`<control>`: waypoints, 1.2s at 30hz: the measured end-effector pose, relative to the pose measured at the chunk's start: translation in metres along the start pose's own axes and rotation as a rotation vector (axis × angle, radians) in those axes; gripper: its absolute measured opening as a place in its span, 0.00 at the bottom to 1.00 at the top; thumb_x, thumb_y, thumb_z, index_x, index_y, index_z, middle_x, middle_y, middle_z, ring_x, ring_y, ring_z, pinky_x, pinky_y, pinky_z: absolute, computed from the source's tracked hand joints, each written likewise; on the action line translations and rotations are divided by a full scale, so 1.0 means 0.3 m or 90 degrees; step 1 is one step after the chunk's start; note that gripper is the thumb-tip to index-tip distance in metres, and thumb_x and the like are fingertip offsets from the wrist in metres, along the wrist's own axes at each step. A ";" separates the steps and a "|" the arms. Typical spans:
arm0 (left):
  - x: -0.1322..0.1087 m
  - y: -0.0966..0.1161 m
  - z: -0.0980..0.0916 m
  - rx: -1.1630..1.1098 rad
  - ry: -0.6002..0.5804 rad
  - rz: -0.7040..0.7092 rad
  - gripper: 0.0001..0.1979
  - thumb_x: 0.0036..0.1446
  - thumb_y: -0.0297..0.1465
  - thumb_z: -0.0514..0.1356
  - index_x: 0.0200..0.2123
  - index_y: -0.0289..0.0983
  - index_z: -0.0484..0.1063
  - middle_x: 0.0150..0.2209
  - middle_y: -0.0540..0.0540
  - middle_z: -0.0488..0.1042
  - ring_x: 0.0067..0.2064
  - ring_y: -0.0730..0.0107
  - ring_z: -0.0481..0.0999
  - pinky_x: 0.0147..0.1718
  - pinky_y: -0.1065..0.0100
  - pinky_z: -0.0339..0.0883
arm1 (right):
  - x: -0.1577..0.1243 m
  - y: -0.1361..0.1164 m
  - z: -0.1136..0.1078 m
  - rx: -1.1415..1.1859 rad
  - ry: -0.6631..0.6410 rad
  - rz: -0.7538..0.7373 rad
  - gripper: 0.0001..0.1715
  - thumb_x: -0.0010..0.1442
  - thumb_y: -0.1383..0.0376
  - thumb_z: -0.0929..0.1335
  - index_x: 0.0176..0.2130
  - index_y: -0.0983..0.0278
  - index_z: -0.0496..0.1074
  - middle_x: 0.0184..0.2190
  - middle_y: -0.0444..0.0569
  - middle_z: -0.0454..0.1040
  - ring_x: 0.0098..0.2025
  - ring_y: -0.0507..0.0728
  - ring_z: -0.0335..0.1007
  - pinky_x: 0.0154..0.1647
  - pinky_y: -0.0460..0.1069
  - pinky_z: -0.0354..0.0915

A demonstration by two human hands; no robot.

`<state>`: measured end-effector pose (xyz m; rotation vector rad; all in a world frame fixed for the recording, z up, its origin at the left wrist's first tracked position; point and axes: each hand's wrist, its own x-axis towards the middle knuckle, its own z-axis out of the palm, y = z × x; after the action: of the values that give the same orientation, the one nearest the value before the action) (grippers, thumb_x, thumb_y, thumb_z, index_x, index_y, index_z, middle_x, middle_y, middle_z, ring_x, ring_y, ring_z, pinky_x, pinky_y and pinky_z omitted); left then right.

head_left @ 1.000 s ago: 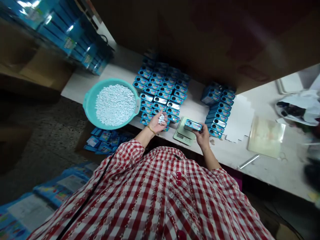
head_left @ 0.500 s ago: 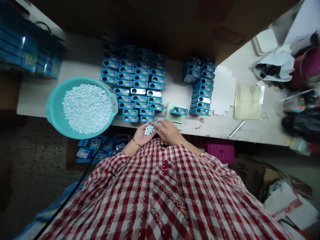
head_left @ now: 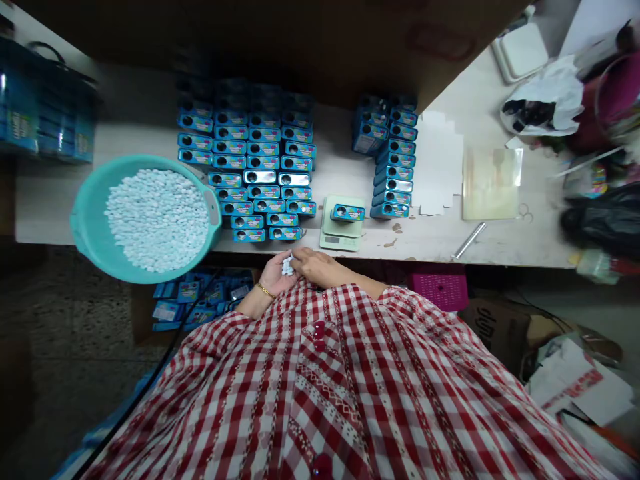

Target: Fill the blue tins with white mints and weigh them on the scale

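My left hand [head_left: 274, 275] is cupped palm up near the table's front edge, holding a small heap of white tablets [head_left: 287, 265]. My right hand [head_left: 314, 264] reaches across to that palm, its fingertips pinched at the tablets. A blue tin [head_left: 347, 213] rests on a pale green scale [head_left: 341, 229] just beyond my hands. A teal basin [head_left: 89, 223] full of white tablets [head_left: 156, 219] sits to the left.
Rows of blue tins [head_left: 247, 157] fill the table's middle, and a second stack [head_left: 393, 160] stands right of the scale. White card sheets [head_left: 440, 167], a clear plastic sheet [head_left: 491, 184], a metal rod [head_left: 467, 241] and bags lie right. A pink basket [head_left: 440, 290] sits under the table.
My right hand set the blue tin on the scale and moved to my left palm. My left hand with the tablets drew back toward my body.
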<state>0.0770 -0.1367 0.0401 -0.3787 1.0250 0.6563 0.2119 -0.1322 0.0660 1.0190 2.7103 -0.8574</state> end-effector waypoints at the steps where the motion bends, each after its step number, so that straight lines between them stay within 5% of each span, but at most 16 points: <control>1: 0.004 -0.001 -0.003 -0.001 0.000 0.000 0.17 0.60 0.25 0.46 0.46 0.28 0.72 0.30 0.42 0.77 0.30 0.68 0.78 0.36 0.67 0.73 | -0.003 0.002 -0.002 0.004 -0.002 -0.001 0.09 0.63 0.72 0.61 0.43 0.68 0.67 0.45 0.55 0.68 0.47 0.56 0.64 0.39 0.49 0.67; 11: 0.028 -0.011 0.003 -0.003 0.006 -0.008 0.14 0.60 0.25 0.47 0.34 0.30 0.73 0.22 0.46 0.74 0.22 0.72 0.74 0.33 0.68 0.73 | -0.028 0.038 0.057 0.061 0.099 -0.037 0.09 0.63 0.70 0.61 0.41 0.69 0.70 0.41 0.55 0.69 0.46 0.56 0.64 0.41 0.49 0.65; 14: 0.031 -0.005 0.022 -0.002 -0.018 0.012 0.13 0.60 0.25 0.48 0.36 0.31 0.73 0.23 0.46 0.75 0.25 0.71 0.75 0.35 0.67 0.73 | -0.056 0.089 0.061 0.120 0.211 -0.032 0.12 0.64 0.67 0.60 0.41 0.67 0.71 0.43 0.54 0.70 0.46 0.55 0.64 0.45 0.50 0.65; 18: 0.038 0.005 0.048 0.008 -0.025 0.034 0.13 0.60 0.26 0.48 0.39 0.31 0.72 0.31 0.39 0.78 0.36 0.64 0.79 0.40 0.62 0.73 | -0.116 0.226 0.010 0.124 0.392 0.118 0.14 0.65 0.67 0.59 0.42 0.65 0.72 0.42 0.54 0.71 0.46 0.55 0.65 0.49 0.52 0.64; 23: 0.044 0.004 0.060 0.016 -0.021 0.036 0.13 0.60 0.26 0.48 0.36 0.30 0.72 0.32 0.38 0.79 0.38 0.63 0.79 0.41 0.62 0.73 | -0.130 0.378 -0.041 0.068 0.360 0.224 0.13 0.62 0.69 0.61 0.42 0.65 0.74 0.42 0.54 0.72 0.44 0.57 0.66 0.46 0.51 0.64; 28: 0.048 0.000 0.052 0.019 -0.025 0.035 0.12 0.59 0.26 0.49 0.38 0.30 0.72 0.33 0.39 0.79 0.38 0.64 0.79 0.44 0.62 0.72 | -0.112 0.408 -0.042 0.116 0.390 0.246 0.11 0.60 0.69 0.63 0.39 0.64 0.75 0.40 0.53 0.73 0.44 0.57 0.68 0.46 0.51 0.65; 36: 0.047 0.009 0.047 0.008 -0.021 0.036 0.12 0.58 0.26 0.50 0.41 0.30 0.72 0.31 0.41 0.78 0.36 0.65 0.79 0.43 0.62 0.72 | -0.199 0.400 -0.100 0.303 0.682 0.267 0.06 0.57 0.68 0.65 0.33 0.61 0.73 0.34 0.47 0.73 0.41 0.55 0.69 0.42 0.51 0.66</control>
<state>0.0896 -0.1220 0.0344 -0.3280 1.0111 0.7053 0.3365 -0.0762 0.0529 2.6723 2.7776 -1.0981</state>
